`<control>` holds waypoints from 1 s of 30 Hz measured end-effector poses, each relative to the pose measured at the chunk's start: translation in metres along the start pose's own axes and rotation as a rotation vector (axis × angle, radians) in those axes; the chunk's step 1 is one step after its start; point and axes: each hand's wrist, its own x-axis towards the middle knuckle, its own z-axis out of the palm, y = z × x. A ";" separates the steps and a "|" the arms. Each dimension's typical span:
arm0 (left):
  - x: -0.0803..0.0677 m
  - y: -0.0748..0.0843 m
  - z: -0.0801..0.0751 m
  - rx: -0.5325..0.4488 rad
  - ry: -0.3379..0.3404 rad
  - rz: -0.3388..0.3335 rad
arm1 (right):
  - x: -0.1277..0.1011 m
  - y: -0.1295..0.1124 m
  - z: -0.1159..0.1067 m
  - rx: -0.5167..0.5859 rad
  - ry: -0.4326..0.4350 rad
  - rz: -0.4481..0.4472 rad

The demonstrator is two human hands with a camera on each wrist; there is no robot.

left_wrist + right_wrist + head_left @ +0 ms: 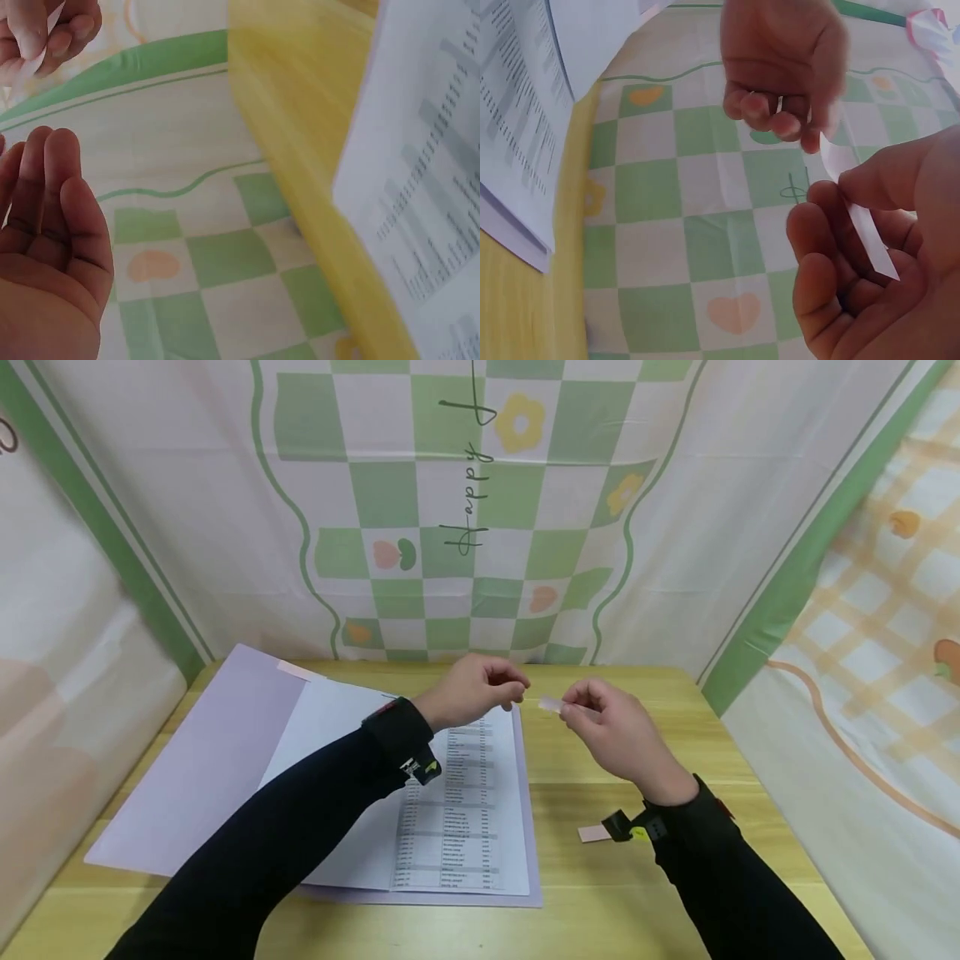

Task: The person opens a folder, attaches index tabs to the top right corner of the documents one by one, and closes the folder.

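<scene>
1. Whitish, the narrow strip (pixel 868 232) is clamped between thumb and fingers of our right hand (pixel 618 735); our left hand (pixel 472 692), fingers loosely bent around nothing, is just beside its free end.
2. Its long axis runs left to right, that end pointing left.
3. Below: the table (pixel 585 906); left, our lilac folder (pixel 202 752).

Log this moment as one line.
right hand: pinches pale strip | left hand: empty, near strip | purple folder: open on table

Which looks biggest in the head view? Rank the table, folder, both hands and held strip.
1. Table
2. Purple folder
3. Left hand, right hand: too alike to rank
4. Held strip
</scene>
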 end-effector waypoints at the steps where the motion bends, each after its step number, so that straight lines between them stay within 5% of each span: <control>1: 0.000 0.001 -0.002 -0.004 0.002 0.009 | 0.003 0.000 0.001 -0.001 0.004 0.000; 14: 0.002 -0.008 -0.004 0.083 0.032 0.005 | 0.035 -0.002 0.012 -0.013 -0.021 -0.036; 21: 0.007 -0.016 -0.006 0.195 0.073 -0.069 | 0.054 0.006 0.017 0.018 -0.111 0.057; 30: 0.019 -0.037 -0.005 0.126 0.103 -0.206 | 0.087 0.027 0.036 0.241 -0.236 0.249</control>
